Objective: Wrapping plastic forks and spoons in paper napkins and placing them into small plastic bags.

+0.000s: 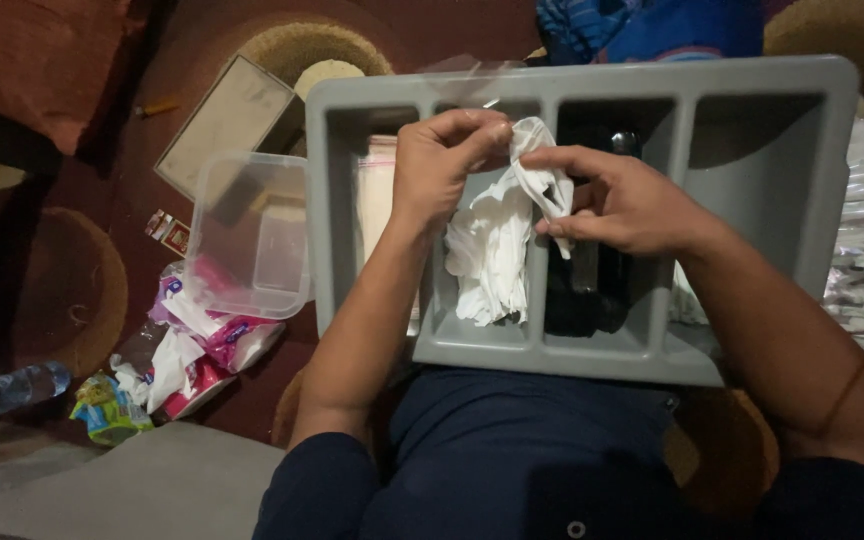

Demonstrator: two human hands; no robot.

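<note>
We see our left hand (444,165) and our right hand (617,205) over a grey divided tray (592,80) that rests on our lap. Both hands hold one white napkin (535,165): the left thumb and fingers are pinched together on its top edge, and the right fingers are closed on its side, at about 3 o'clock from the left hand. Just under them, at 6 o'clock, a pile of white napkins (490,265) lies in the second compartment from the left. The next compartment, at 3 o'clock from the pile, holds dark things that we cannot tell well. At 9 o'clock from the tray stands an empty clear plastic container (250,235), and at 7 o'clock lie pink and white wrappers (197,350) on the floor.
</note>
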